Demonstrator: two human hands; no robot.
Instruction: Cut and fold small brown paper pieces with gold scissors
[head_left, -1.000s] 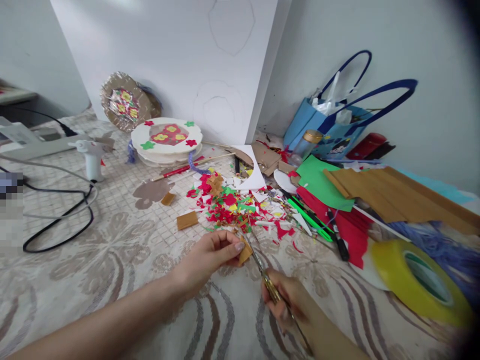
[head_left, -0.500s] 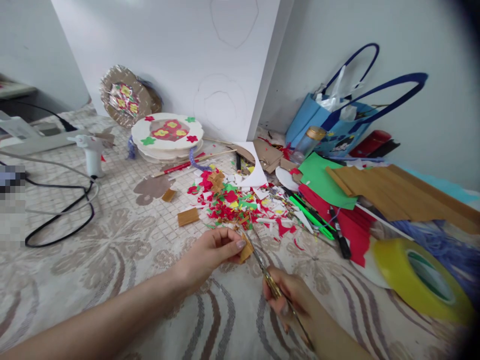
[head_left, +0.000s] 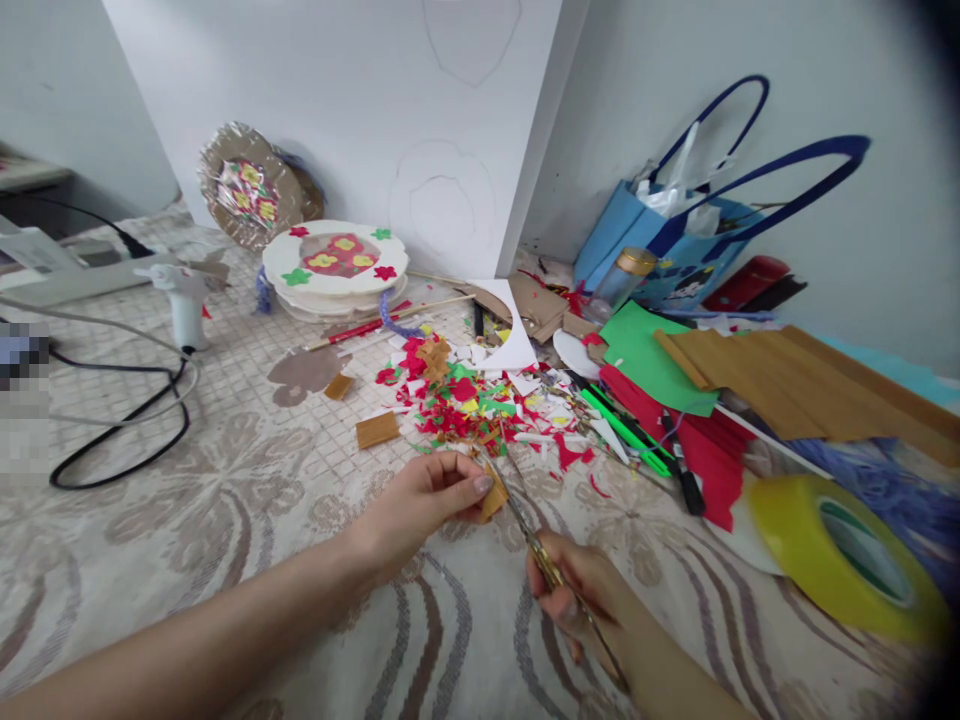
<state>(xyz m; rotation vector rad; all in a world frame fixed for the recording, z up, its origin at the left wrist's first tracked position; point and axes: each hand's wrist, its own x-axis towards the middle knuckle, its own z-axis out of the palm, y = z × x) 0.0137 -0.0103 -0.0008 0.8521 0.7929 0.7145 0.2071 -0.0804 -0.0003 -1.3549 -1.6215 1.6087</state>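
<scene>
My left hand (head_left: pixel 424 505) pinches a small brown cardboard piece (head_left: pixel 493 497) between thumb and fingers, low over the patterned cloth. My right hand (head_left: pixel 592 600) grips a pair of gold-handled scissors (head_left: pixel 536 545), whose blades reach up to the cardboard piece and meet its edge. Just beyond both hands lies a heap of red, green, yellow and white paper scraps (head_left: pixel 480 405).
A yellow tape roll (head_left: pixel 847 560) sits at the right. Brown cardboard sheets (head_left: pixel 795 385), green paper (head_left: pixel 652 365), markers (head_left: pixel 679 465) and a blue bag (head_left: pixel 675 255) crowd the back right. Decorated paper plates (head_left: pixel 334 265), a glue gun (head_left: pixel 180 300) and black cables (head_left: pixel 112 440) lie left.
The view has shifted slightly. Both hands stay almost in place, with the scissors still at the cardboard piece.
</scene>
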